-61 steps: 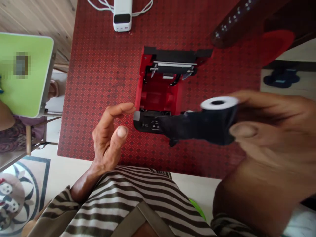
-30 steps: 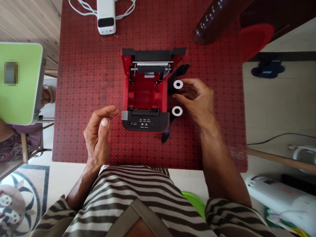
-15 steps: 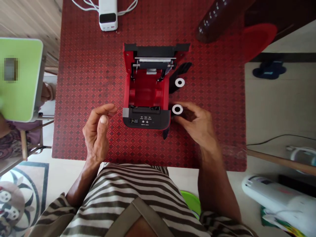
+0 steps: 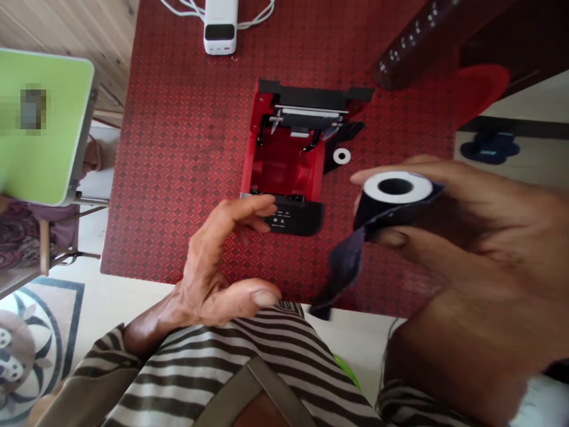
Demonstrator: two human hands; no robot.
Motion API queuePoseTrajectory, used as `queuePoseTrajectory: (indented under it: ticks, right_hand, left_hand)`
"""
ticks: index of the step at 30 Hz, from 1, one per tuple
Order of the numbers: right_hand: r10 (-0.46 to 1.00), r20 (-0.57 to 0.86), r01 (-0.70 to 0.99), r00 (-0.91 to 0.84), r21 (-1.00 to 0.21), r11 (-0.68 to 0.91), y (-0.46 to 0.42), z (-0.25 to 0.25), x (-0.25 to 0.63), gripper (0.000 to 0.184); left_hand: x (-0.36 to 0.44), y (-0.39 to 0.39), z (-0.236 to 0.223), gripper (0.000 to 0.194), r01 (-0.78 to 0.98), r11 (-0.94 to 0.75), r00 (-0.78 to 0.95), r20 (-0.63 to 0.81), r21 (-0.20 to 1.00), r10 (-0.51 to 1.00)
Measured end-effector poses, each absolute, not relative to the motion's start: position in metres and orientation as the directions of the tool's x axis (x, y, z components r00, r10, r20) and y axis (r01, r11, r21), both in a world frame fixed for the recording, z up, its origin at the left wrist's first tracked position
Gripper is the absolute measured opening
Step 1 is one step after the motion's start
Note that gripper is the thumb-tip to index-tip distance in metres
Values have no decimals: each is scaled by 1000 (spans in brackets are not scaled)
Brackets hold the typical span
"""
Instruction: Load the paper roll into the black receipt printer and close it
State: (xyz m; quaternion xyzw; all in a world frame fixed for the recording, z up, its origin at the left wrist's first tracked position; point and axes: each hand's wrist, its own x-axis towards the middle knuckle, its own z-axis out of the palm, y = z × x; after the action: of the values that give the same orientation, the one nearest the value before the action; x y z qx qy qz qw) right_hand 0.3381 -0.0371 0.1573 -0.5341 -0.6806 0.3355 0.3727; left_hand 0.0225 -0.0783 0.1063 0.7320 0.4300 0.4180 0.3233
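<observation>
My right hand (image 4: pixel 484 237) grips a roll of black ribbon (image 4: pixel 422 187) between thumb and fingers, raised off the table and close to the camera. The roll has a white ring core facing up, and its loose black tail hangs down to the left. My left hand (image 4: pixel 207 270) holds nothing, thumb and fingers apart, its fingertips in front of the printer's black panel. The small red and black printer (image 4: pixel 284 160) stands with its lid up, showing a hollow red bay inside. A second black roll with a white core (image 4: pixel 342 156) stands on the table, right of the printer.
A white power bank (image 4: pixel 220 38) with white cables lies at the back of the red patterned table (image 4: pixel 178 148). A dark bottle (image 4: pixel 409 44) and a red round object (image 4: pixel 482 89) are at the back right. A green-topped table (image 4: pixel 44 166) stands at left.
My right hand has lifted the nearer roll from beside the printer toward the camera, and its tail now hangs. My left hand has come up rightward and spread. The view has shifted slightly.
</observation>
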Motion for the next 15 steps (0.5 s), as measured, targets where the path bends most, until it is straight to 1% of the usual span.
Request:
queuePoseTrajectory:
  ticks: [1,2,4,5,7,10,12,15]
  right_hand:
    - [963,153,506,-221,-826,248,-31,157,336,32]
    - [942,166,529,-291,-792,303,-25,156,334,34]
    - [905,179,579,-387,-716,389,-13,151,329,37]
    - [893,172,602,-416,-684,412,-8,149,325,38]
    - [883,147,643,-445,-634,430,1,145,314,39]
    - [881,132,717,-455,-531,451,9,141,294,37]
    - [878,113,766,-465,-446,463,11,138,283,33]
    - [885,44,825,-463,-343,449,12,134,270,28]
  left_hand:
    - [23,-79,110,91,229,-388,246,333,893,910]
    - [24,-81,113,86,146,-312,247,271,939,930]
    - [22,-83,118,79,84,-174,244,149,981,958]
    - [20,-84,119,75,98,-124,241,97,987,966]
    - [16,-85,120,66,153,-73,215,39,986,976]
    - [13,-84,115,48,225,-54,200,8,973,980]
    - [15,-82,111,42,240,-78,197,30,968,980]
    - [22,-77,106,43,246,-155,188,110,957,976]
